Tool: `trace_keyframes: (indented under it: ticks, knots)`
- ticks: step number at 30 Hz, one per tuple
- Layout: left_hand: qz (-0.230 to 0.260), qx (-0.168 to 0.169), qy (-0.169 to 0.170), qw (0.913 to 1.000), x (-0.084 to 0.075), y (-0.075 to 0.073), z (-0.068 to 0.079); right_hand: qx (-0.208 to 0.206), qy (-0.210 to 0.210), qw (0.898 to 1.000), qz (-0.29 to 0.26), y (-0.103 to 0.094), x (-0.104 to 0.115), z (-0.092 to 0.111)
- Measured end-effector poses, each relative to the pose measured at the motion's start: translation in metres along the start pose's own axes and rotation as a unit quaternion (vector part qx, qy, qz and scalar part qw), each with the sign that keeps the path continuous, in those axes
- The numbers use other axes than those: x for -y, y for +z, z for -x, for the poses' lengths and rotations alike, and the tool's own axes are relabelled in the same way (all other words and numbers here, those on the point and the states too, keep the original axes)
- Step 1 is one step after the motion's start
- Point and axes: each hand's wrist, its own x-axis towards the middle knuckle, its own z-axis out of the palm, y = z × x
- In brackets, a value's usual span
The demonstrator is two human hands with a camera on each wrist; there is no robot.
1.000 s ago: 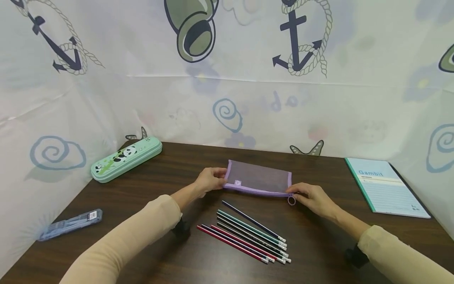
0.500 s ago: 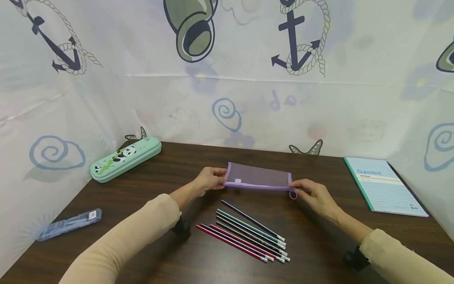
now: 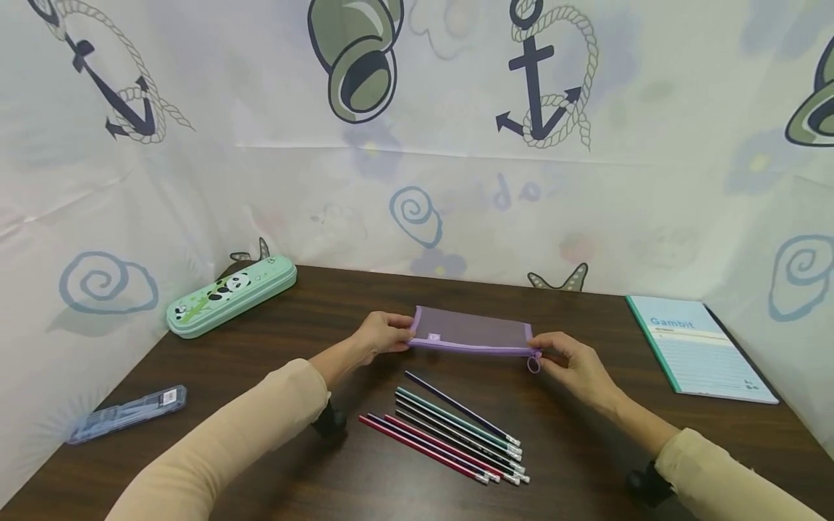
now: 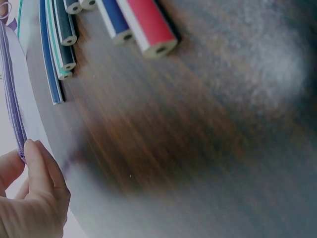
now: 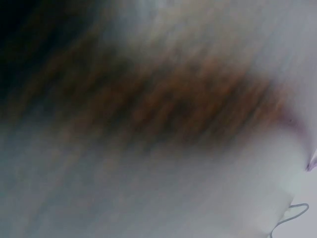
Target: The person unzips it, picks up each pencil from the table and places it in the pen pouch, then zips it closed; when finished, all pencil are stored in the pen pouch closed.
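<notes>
A purple mesh zip pouch [image 3: 474, 331] lies flat across the middle of the head view, its zipped edge towards me. My left hand [image 3: 380, 335] pinches its left end; in the left wrist view, thumb and fingertips close on the end of the purple zipper [image 4: 12, 94]. At the opposite end, my right hand [image 3: 576, 365] pinches the corner by the zipper's ring pull [image 3: 533, 365]. Several pencils [image 3: 456, 434] in red, dark blue, green and black lie side by side in front of the pouch, eraser ends to the lower right. The right wrist view is mostly blurred.
A mint pencil case [image 3: 231, 295] with pandas stands at the back left. Nearer on the left lies a clear bluish plastic case [image 3: 127, 414]. A notebook [image 3: 700, 349] marked "Gambit" is at the right. Printed cloth [image 3: 313, 202] walls the dark wooden table.
The pouch's zipped edge, sagging a second ago, is now pulled straight between both hands. My right hand has shifted slightly, and the head view has tilted a little. The pencils stay put.
</notes>
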Motion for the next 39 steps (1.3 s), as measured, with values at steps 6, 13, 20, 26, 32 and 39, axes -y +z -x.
trace_keyframes:
  ticks: [6,13,20,26,32,39]
  knots:
    - [0.006,-0.001,-0.001,1.0000,-0.001,-0.002,0.000,-0.024,0.001,0.999,0.028,0.003,0.001,0.000]
    - [0.002,-0.034,0.018,0.9993,0.001,-0.005,0.001,-0.040,0.026,0.999,0.022,0.006,0.005,-0.002]
    - [-0.038,-0.125,0.119,0.9844,-0.009,0.005,0.015,-0.054,0.052,0.997,0.026,0.005,0.010,-0.004]
    - [0.016,-0.028,0.138,0.9899,-0.020,0.050,0.033,-0.056,0.055,0.997,0.025,0.004,0.015,-0.004]
    - [0.027,0.056,0.121,0.9907,-0.021,0.099,0.043,-0.059,0.063,0.996,0.003,0.008,0.018,-0.005]
    - [0.038,0.032,0.126,0.9908,-0.020,0.132,0.043,-0.063,0.063,0.996,0.018,0.011,0.020,-0.006]
